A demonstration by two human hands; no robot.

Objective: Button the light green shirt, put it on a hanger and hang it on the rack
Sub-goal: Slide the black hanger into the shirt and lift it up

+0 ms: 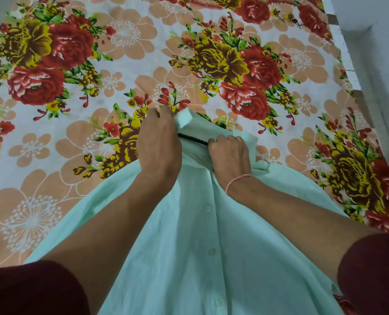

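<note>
step: hangering, placket looks buttoned | your left hand (159,142) pinches the collar of the light green cotton shirt (189,235), which lies on the floral bedsheet (75,133) | thin black hanger (192,139) bridges the collar opening | your right hand (231,155) is clamped on hanger and cloth | next: seat the shoulders, lift; rack unseen
</note>
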